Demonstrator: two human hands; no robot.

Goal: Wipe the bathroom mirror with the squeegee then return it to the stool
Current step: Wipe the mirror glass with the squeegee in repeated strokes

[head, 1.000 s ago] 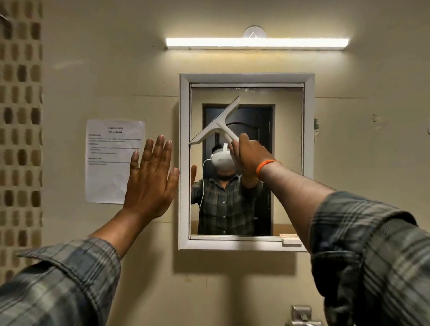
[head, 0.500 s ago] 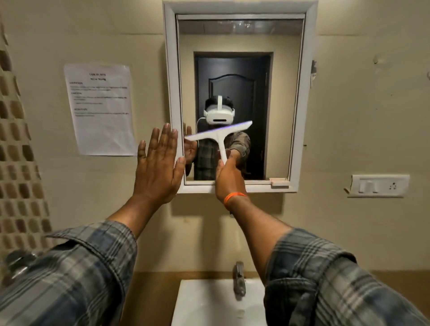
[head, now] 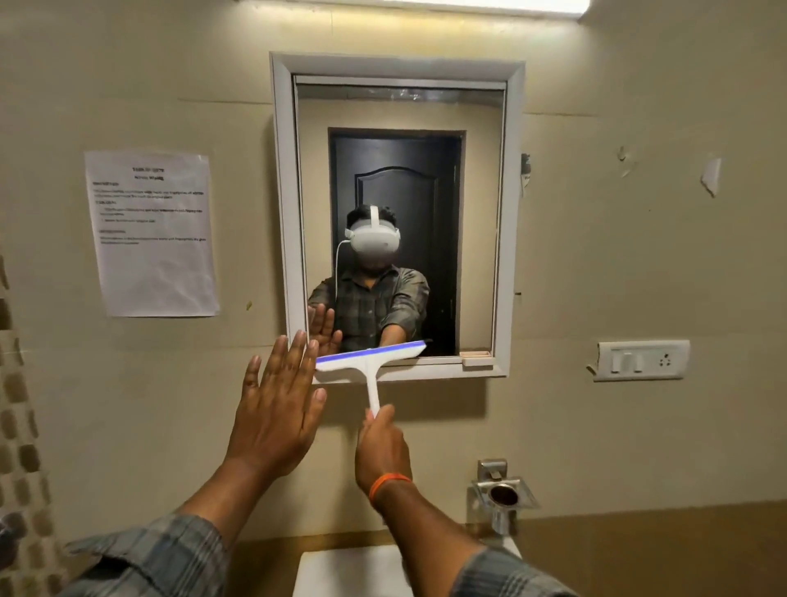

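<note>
Head cam: the white squeegee (head: 369, 357) sits at the bottom edge of the bathroom mirror (head: 400, 170), blade tilted slightly up to the right. The right hand (head: 380, 451) grips its handle from below, orange wristband (head: 388, 483) showing. The left hand (head: 279, 409) is raised flat, fingers straight, just left of the blade.

Dim warm light from the ceiling strip (head: 485, 5); edges bowed, perhaps slightly blurred.

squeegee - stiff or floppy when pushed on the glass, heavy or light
The squeegee probably feels light: the right hand holds it by the end of its thin handle alone. The white plastic body looks stiff; the blue blade edge likely flexes against the mirror.
</note>
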